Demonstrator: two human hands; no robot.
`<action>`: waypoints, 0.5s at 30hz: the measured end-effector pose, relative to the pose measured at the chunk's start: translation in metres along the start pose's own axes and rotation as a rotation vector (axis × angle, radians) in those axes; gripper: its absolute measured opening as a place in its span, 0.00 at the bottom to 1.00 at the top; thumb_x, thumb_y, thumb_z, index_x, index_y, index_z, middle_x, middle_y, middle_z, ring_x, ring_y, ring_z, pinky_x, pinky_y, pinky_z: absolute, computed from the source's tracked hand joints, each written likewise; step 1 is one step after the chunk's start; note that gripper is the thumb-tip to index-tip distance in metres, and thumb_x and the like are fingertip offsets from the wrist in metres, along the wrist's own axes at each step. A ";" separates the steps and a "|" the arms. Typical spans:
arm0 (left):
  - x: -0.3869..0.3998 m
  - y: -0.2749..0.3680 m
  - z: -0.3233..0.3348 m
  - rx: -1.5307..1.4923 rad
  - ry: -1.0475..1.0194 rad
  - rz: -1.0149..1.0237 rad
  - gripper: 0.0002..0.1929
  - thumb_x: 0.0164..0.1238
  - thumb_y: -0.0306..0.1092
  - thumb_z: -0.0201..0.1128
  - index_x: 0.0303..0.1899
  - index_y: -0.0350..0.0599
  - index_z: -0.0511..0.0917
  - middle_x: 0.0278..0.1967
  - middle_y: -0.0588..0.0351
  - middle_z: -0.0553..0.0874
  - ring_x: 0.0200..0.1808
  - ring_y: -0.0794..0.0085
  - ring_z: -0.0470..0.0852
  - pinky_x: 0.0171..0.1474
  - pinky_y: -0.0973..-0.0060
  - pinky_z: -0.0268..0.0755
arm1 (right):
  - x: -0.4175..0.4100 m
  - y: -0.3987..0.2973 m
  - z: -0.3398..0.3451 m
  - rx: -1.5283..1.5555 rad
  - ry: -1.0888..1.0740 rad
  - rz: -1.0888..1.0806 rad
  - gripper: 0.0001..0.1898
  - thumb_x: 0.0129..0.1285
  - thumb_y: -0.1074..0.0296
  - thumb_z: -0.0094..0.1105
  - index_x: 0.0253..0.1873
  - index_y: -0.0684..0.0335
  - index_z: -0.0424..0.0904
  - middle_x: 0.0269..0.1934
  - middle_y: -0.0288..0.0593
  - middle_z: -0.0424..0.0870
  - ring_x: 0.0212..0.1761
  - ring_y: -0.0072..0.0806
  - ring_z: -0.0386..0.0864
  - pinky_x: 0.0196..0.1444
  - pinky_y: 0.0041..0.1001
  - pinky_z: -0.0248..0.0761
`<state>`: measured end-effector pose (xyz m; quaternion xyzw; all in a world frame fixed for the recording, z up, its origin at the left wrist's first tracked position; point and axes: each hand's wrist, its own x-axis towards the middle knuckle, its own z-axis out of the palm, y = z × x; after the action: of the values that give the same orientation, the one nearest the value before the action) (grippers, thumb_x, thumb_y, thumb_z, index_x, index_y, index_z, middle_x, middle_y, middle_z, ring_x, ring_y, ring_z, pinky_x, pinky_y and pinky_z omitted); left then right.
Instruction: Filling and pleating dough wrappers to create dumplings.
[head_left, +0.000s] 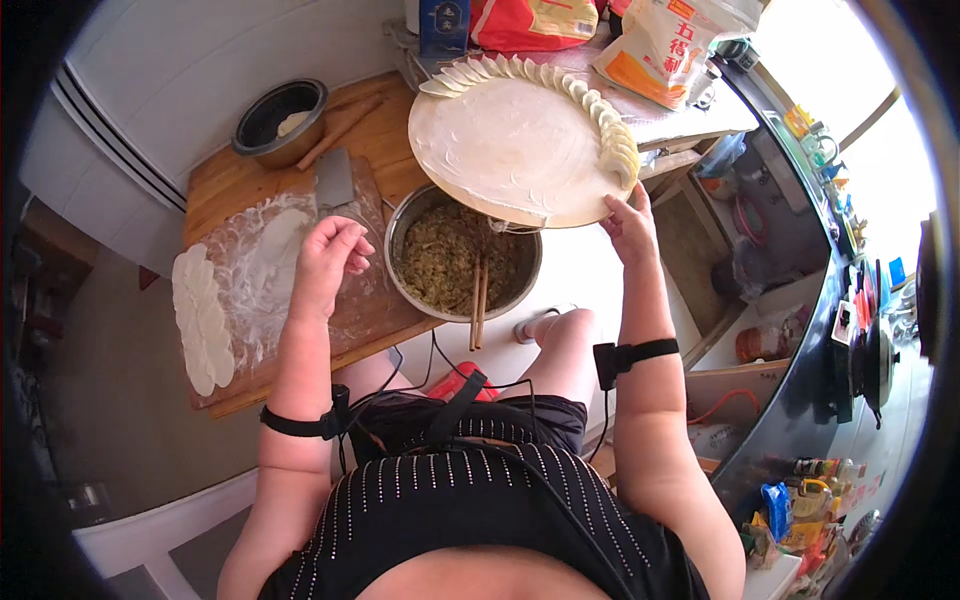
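My right hand (632, 225) grips the near right edge of a round, floured tray (510, 150), beside the end of a curved row of dumplings (592, 101) along its far and right rim. My left hand (337, 251) is raised over the floured board (262, 277), fingers curled; whether anything small is between them I cannot tell. Under the tray's near edge stands a steel bowl (388, 259) of chopped filling (446, 262), with wooden chopsticks (478, 307) in it. Overlapping dough wrappers (201, 322) lie at the board's left edge, and a metal scraper or cleaver blade (334, 178) at its far edge.
A dark bowl (279, 146) with dough (292, 122) and a wooden rolling pin (341, 131) are at the back of the wooden table (390, 112). Flour bags (675, 52) and a blue box (444, 28) stand behind the tray. Open shelves (697, 247) are at right. Cables hang near my lap.
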<state>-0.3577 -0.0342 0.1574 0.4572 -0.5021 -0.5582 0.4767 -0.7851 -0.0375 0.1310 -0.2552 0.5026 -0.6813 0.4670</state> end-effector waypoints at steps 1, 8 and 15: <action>0.001 0.004 -0.004 0.018 0.013 0.005 0.07 0.69 0.38 0.56 0.34 0.47 0.76 0.26 0.63 0.82 0.23 0.86 0.76 0.27 0.88 0.69 | 0.005 -0.003 -0.001 0.010 -0.016 0.008 0.39 0.56 0.81 0.58 0.70 0.55 0.48 0.38 0.47 0.79 0.29 0.26 0.79 0.27 0.22 0.75; 0.005 0.017 -0.035 0.006 0.138 0.022 0.07 0.68 0.37 0.57 0.35 0.47 0.77 0.26 0.62 0.82 0.23 0.86 0.77 0.27 0.88 0.70 | 0.036 -0.013 -0.008 -0.074 -0.078 0.061 0.37 0.58 0.77 0.58 0.70 0.51 0.50 0.43 0.41 0.78 0.34 0.27 0.79 0.32 0.25 0.75; 0.001 0.006 -0.114 0.009 0.364 -0.003 0.06 0.66 0.37 0.58 0.36 0.46 0.77 0.26 0.61 0.82 0.22 0.83 0.76 0.24 0.85 0.67 | 0.023 0.015 0.013 0.044 0.027 0.208 0.37 0.67 0.42 0.47 0.70 0.61 0.47 0.62 0.64 0.63 0.60 0.46 0.69 0.59 0.40 0.67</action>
<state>-0.2448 -0.0495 0.1544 0.5535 -0.4095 -0.4647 0.5567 -0.7785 -0.0644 0.1191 -0.1824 0.5175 -0.6434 0.5339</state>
